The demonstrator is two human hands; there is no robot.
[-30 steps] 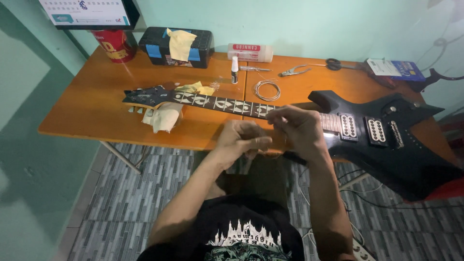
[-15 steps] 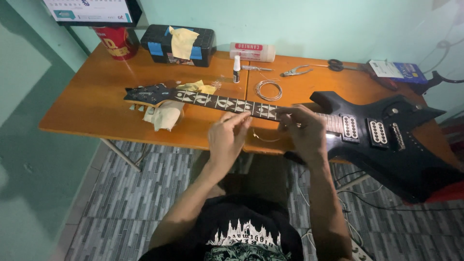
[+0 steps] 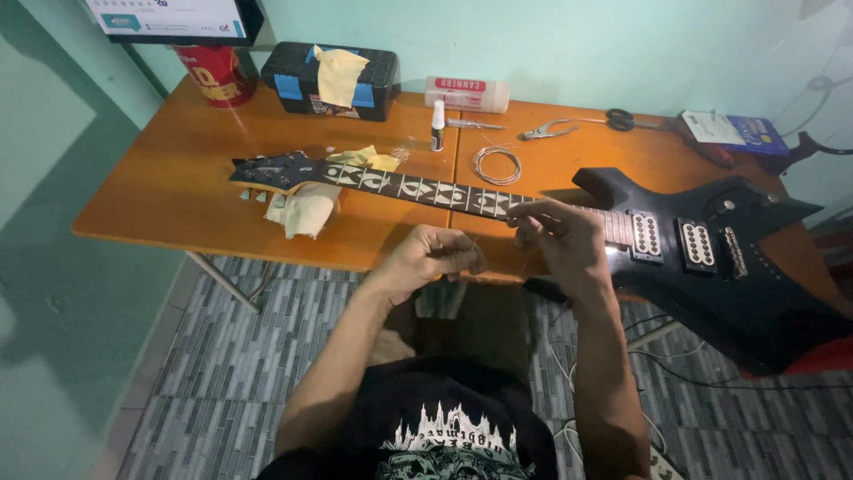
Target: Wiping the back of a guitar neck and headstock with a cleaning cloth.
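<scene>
A black electric guitar (image 3: 711, 267) lies across the orange table (image 3: 178, 196), its inlaid neck (image 3: 418, 189) pointing left and its headstock (image 3: 271, 169) resting on a pale cloth (image 3: 306, 212). My right hand (image 3: 564, 238) sits at the body end of the neck, fingers pinched together over the frets. My left hand (image 3: 440, 256) hovers at the table's front edge, fingers closed. A thin wire string (image 3: 480, 249) shows faintly between the two hands; both seem to pinch it.
A coiled string (image 3: 496, 164) and a small bottle (image 3: 437, 124) lie behind the neck. Along the wall stand a red cup (image 3: 213, 76), a black toolbox (image 3: 333, 80), a white box (image 3: 466, 93), pliers (image 3: 546, 132), scissors (image 3: 622, 117) and a blue packet (image 3: 733, 133).
My left hand went up to the neck half a second ago and has now dropped back to the table's front edge. My right hand stayed at the neck.
</scene>
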